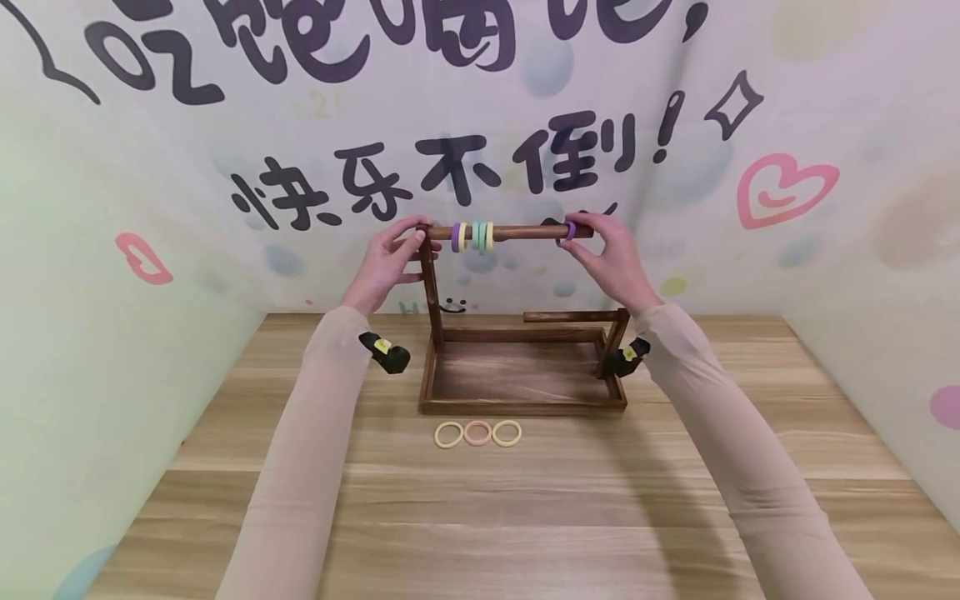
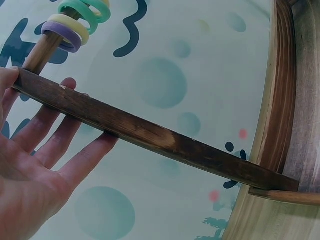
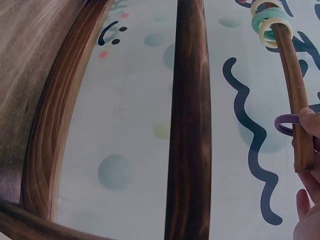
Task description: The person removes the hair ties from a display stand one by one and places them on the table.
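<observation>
Purple ring (image 1: 569, 231) sits pinched in my right hand (image 1: 611, 258) at the free right end of the horizontal rod (image 1: 517, 232), whose long axis runs left toward my left hand (image 1: 386, 265), fingers straight, steadying the post end near the threaded rings (image 1: 472, 237).

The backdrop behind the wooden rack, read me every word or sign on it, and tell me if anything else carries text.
"快乐不倒!" in dark brush letters on the backdrop, just above the rod.
A larger dark line across the top of the backdrop is cut off by the frame edge; unreadable.
Signs, no words: a pink heart, a dark four-pointed sparkle, a small smiley face.
The wooden rack and rings bear no text.
</observation>
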Available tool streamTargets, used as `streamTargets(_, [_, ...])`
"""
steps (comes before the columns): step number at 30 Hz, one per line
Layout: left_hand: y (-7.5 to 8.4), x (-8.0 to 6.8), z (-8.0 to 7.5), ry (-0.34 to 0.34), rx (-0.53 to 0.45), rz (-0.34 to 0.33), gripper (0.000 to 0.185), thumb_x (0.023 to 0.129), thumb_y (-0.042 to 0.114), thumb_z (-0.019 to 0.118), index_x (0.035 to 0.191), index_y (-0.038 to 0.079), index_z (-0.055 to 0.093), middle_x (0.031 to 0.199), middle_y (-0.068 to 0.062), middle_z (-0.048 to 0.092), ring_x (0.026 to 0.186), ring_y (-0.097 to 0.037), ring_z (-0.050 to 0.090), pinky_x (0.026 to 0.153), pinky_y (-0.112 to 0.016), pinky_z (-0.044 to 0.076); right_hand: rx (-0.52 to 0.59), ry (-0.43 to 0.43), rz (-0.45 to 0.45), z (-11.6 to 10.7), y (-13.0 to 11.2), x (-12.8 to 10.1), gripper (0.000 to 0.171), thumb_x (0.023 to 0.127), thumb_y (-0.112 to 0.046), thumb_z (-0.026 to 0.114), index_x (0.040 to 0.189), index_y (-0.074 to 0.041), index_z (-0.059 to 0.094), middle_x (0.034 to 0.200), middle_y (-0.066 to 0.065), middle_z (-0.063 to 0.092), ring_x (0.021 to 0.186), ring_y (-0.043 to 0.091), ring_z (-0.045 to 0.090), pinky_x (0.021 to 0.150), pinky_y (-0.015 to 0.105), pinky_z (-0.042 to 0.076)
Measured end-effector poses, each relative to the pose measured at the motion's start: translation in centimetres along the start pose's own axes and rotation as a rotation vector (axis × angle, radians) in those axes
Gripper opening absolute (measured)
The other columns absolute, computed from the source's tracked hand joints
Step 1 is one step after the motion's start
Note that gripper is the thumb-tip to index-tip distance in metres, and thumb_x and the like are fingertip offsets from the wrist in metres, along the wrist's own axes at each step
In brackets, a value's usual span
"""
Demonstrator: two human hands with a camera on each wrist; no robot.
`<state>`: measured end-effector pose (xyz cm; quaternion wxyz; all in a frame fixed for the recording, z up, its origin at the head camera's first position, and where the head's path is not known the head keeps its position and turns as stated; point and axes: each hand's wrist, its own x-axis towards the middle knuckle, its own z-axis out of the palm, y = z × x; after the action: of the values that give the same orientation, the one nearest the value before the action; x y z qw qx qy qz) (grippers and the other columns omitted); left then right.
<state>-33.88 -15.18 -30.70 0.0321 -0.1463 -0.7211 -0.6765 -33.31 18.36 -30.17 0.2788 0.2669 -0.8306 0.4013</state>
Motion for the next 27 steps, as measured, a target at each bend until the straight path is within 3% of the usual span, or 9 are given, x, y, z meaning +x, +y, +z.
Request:
streamTargets(4, [0.0,0.0,0.0,-0.003,0.006,0.000,0.026,0.102,0.024,0.052,0.126,0.017,0.059,0.114,-0.016,0.066,0.105,-0.028,0.063,0.086,-0.055,0.051,-0.005,0.008,-0.001,-0.3,0.2,-0.1,0.037,0.085,-0.001,0.073,0.120,0.007,0.062,0.108,0.021,0.065,0.100,0.033,0.055,0.095,0.050,0.038])
streamTargets(14, [0.1,-0.1,0.0,-0.001,0.006,0.001,0.027,0.101,0.024,0.052,0.126,0.016,0.059,0.112,-0.015,0.067,0.104,-0.028,0.064,0.085,-0.054,0.051,-0.025,0.021,0.046,-1.0,0.8,-0.4,0.038,0.086,-0.005,0.073,0.122,0.003,0.063,0.121,0.019,0.062,0.116,0.033,0.052,0.101,0.042,0.037])
streamTargets(27, [0.0,-0.1,0.0,-0.004,0.015,0.005,0.026,0.101,0.025,0.052,0.125,0.017,0.059,0.113,-0.016,0.066,0.105,-0.028,0.063,0.085,-0.055,0.051,-0.018,0.042,0.083,-1.6,1.1,-0.8,0.039,0.087,-0.006,0.073,0.123,0.002,0.062,0.123,0.018,0.062,0.117,0.031,0.053,0.102,0.043,0.037])
